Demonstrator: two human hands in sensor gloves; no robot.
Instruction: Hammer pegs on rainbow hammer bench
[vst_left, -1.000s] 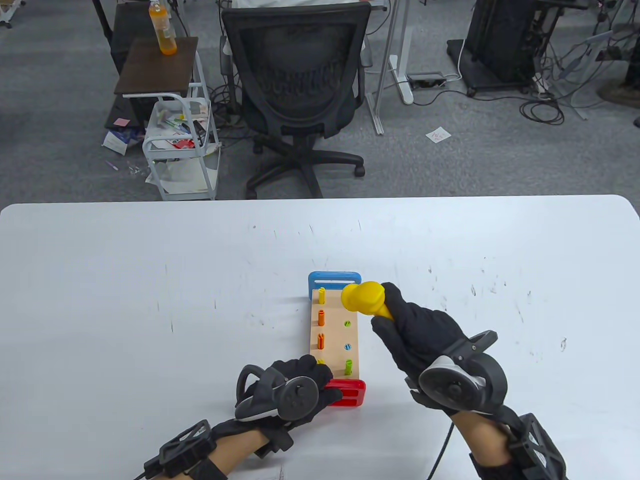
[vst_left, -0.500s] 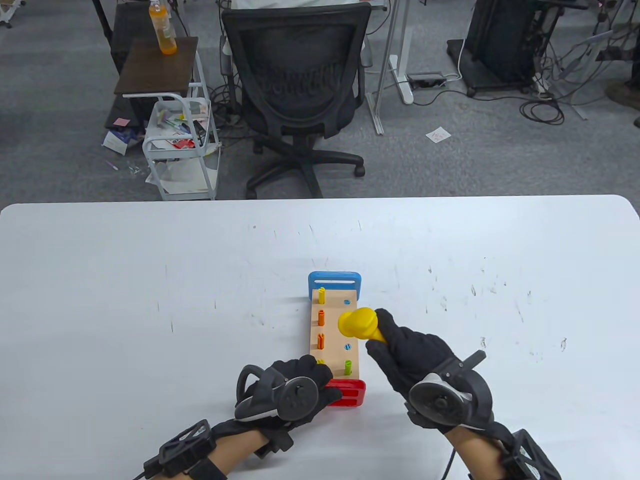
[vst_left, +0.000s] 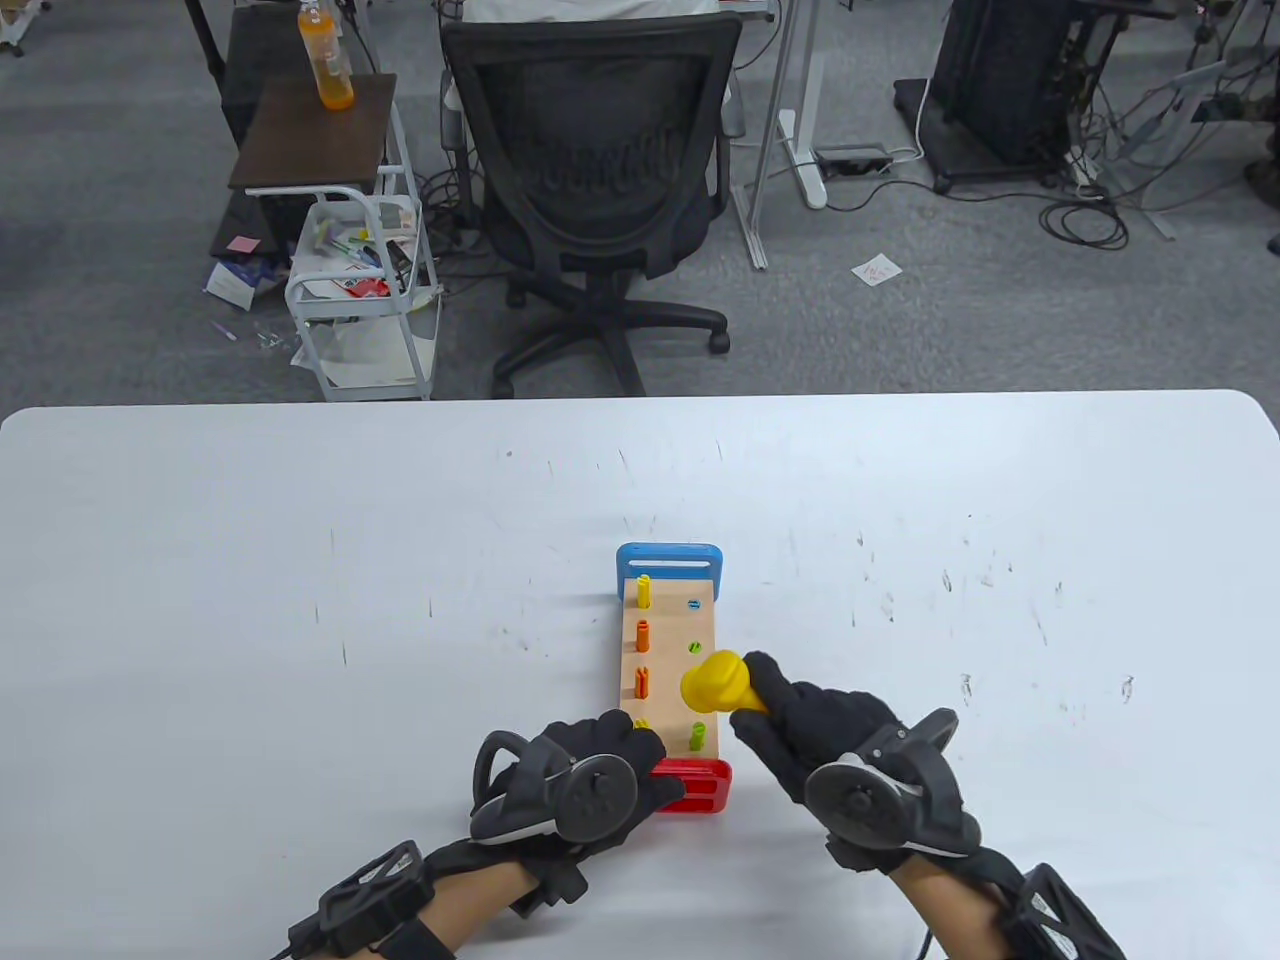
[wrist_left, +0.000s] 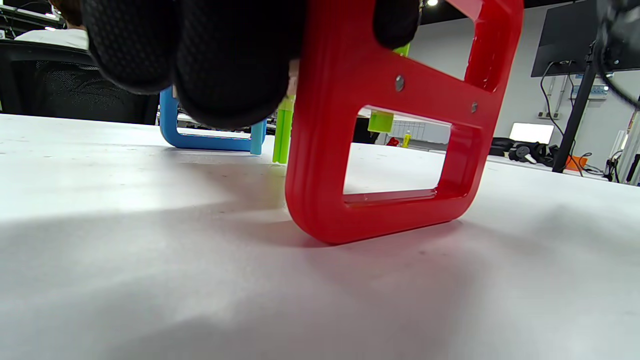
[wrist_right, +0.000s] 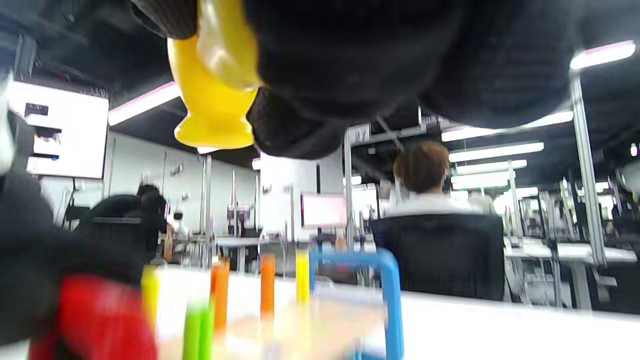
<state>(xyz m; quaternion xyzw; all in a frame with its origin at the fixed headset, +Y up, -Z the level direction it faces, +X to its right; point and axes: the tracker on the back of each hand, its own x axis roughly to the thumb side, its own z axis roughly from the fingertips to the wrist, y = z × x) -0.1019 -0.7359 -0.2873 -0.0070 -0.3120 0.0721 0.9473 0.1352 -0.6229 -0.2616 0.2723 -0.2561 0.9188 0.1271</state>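
Observation:
The hammer bench (vst_left: 672, 668) is a wooden top on a blue far leg (vst_left: 669, 560) and a red near leg (vst_left: 695, 785), lying lengthwise away from me. Yellow and orange pegs (vst_left: 643, 634) stand tall in its left row; a green peg (vst_left: 698, 734) stands at the near right, and other right pegs sit flush. My left hand (vst_left: 600, 765) holds the bench's near end at the red leg (wrist_left: 380, 125). My right hand (vst_left: 815, 715) grips the yellow hammer (vst_left: 722, 684), whose head (wrist_right: 212, 100) hangs above the right row near the green peg.
The white table (vst_left: 250, 600) stretches wide to the left and right of the bench. A black office chair (vst_left: 595, 190) and a small cart (vst_left: 365, 290) stand on the floor beyond the far edge.
My right hand has brought the hammer back toward me along the right row, from near the blue end to near the green peg. The left hand has stayed put.

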